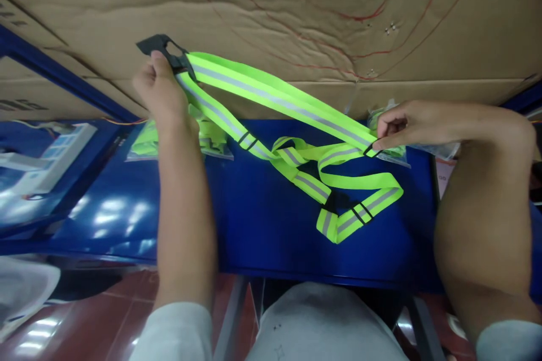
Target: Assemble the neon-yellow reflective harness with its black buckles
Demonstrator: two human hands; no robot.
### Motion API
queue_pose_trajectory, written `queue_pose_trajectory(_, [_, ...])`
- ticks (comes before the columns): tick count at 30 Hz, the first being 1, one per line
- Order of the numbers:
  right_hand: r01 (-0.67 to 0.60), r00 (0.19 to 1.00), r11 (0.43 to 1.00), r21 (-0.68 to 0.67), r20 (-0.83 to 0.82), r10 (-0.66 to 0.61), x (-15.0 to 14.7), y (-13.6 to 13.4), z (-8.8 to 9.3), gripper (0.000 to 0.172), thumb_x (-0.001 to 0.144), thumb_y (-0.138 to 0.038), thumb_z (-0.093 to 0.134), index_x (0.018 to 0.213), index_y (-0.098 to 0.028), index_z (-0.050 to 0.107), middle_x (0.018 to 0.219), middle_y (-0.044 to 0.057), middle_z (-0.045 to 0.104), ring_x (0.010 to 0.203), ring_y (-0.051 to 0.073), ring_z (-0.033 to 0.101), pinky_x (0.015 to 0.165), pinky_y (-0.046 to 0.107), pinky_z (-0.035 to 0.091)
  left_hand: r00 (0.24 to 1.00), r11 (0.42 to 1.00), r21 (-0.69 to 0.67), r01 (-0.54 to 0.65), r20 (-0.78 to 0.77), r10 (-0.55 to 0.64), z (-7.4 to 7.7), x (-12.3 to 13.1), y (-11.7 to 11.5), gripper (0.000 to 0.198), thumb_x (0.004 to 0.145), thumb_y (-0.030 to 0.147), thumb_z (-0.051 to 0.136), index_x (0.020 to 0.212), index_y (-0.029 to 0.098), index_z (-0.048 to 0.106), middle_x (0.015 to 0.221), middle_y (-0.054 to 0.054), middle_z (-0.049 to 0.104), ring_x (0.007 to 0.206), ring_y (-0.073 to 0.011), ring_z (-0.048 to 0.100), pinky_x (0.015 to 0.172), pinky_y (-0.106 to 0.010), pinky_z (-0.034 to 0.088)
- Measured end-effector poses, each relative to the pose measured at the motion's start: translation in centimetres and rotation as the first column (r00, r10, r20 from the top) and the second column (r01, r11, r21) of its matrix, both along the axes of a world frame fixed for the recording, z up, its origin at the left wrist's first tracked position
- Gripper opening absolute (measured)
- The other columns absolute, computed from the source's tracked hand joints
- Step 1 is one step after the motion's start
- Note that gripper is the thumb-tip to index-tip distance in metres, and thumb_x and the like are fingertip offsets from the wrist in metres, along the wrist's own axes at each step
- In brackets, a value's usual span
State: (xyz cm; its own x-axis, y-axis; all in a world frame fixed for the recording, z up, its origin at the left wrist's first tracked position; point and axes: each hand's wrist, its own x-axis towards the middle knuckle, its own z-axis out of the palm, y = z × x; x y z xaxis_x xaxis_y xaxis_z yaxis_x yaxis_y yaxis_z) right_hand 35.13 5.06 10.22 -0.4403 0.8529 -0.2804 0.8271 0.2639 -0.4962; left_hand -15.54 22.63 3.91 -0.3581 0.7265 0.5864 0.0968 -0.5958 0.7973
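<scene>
A neon-yellow reflective harness (279, 100) with grey stripes is stretched between my two hands above the blue table. My left hand (160, 82) is closed on its black end piece (163, 45), which has an oval opening. My right hand (398, 124) pinches the strap near a black slider buckle (371, 148). Looser straps of the harness (364, 180) drop in folds onto the table, with more black sliders (362, 213) and a dark joining piece (336, 201) among them.
Bagged neon-yellow goods (215, 138) lie by my left forearm, and another bag (383, 115) lies behind my right hand. Cardboard (271, 28) with red wires backs the blue table (262, 225). A white device (53, 163) stands at the left.
</scene>
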Motion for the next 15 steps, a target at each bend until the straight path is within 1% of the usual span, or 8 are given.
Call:
queue_pose_trajectory(1, [0.029,0.999,0.999,0.018,0.013,-0.029,0.2,0.2,-0.3,0.045,0.073,-0.069,0.082,0.085,-0.026,0.078,0.074,0.002,0.070,0.066,0.021,0.062,0.055,0.033,0.045,1.000,1.000,0.022,-0.021,0.003,0.021,0.3,0.5,-0.1,0.063,0.096,0.078,0.059,0.079,0.020,0.042,0.060,0.008,0.033,0.061,-0.0074,0.033,0.065,-0.028,0.040])
queue_pose_trajectory(3, [0.068,0.997,0.995,0.068,0.013,-0.069,-0.7,0.0,-0.5,0.048,0.074,-0.067,0.082,0.101,-0.027,0.080,0.077,0.002,0.071,0.064,0.021,0.063,0.056,0.035,0.047,1.000,0.992,0.127,-0.011,-0.027,0.015,1.4,2.8,-1.4,0.071,0.083,0.087,0.062,0.075,0.020,0.041,0.061,0.007,0.029,0.061,-0.0072,0.031,0.062,-0.027,0.039])
queue_pose_trajectory(5, [0.074,0.997,0.983,0.168,-0.026,-0.071,-3.2,-0.7,-0.2,0.051,0.082,-0.065,0.076,0.116,-0.027,0.077,0.084,0.003,0.072,0.067,0.020,0.063,0.060,0.037,0.047,0.992,0.985,0.158,0.073,-0.109,-0.056,3.1,6.4,-4.1,0.069,0.077,0.084,0.069,0.074,0.019,0.047,0.064,0.006,0.033,0.062,-0.0077,0.033,0.061,-0.028,0.037])
queue_pose_trajectory(8, [0.024,0.979,0.891,0.453,-0.191,0.070,-8.1,-2.1,0.5,0.038,0.099,-0.058,0.062,0.112,-0.024,0.074,0.099,0.005,0.074,0.083,0.022,0.065,0.074,0.039,0.048,0.943,0.963,0.169,0.209,-0.296,-0.152,5.8,12.1,-9.7,0.059,0.088,0.075,0.067,0.079,0.017,0.062,0.071,0.001,0.048,0.070,-0.0108,0.045,0.068,-0.031,0.038])
queue_pose_trajectory(10, [0.038,0.932,0.862,0.506,-0.329,0.152,-10.7,-2.7,0.8,0.035,0.104,-0.055,0.059,0.122,-0.027,0.069,0.118,0.004,0.073,0.095,0.023,0.067,0.083,0.039,0.050,0.910,0.937,0.194,0.290,-0.358,-0.207,7.2,15.0,-13.1,0.055,0.095,0.071,0.065,0.082,0.017,0.069,0.073,-0.001,0.055,0.071,-0.0124,0.049,0.068,-0.031,0.036])
queue_pose_trajectory(11, [0.057,0.916,0.843,0.535,-0.364,0.169,-11.6,-2.9,0.9,0.033,0.105,-0.054,0.058,0.123,-0.028,0.067,0.125,0.005,0.071,0.101,0.024,0.066,0.087,0.039,0.050,0.883,0.922,0.177,0.344,-0.395,-0.254,7.8,15.9,-14.5,0.050,0.096,0.066,0.068,0.086,0.017,0.073,0.077,-0.003,0.060,0.072,-0.0134,0.053,0.069,-0.031,0.037])
queue_pose_trajectory(12, [0.092,0.903,0.826,0.555,-0.397,0.166,-12.1,-3.0,1.0,0.032,0.105,-0.053,0.059,0.124,-0.028,0.065,0.128,0.005,0.070,0.105,0.024,0.066,0.090,0.039,0.050,0.883,0.916,0.189,0.355,-0.390,-0.262,8.1,16.5,-15.5,0.046,0.098,0.062,0.068,0.089,0.017,0.076,0.080,-0.004,0.064,0.074,-0.0144,0.055,0.070,-0.032,0.038])
queue_pose_trajectory(15, [0.252,0.852,0.777,0.577,-0.514,0.105,-12.2,-3.2,1.2,0.034,0.102,-0.053,0.064,0.119,-0.023,0.063,0.120,0.009,0.069,0.107,0.024,0.065,0.093,0.039,0.052,0.862,0.899,0.208,0.385,-0.429,-0.270,8.6,16.9,-16.8,0.039,0.104,0.054,0.063,0.098,0.019,0.080,0.090,-0.007,0.071,0.080,-0.0178,0.061,0.073,-0.034,0.041])
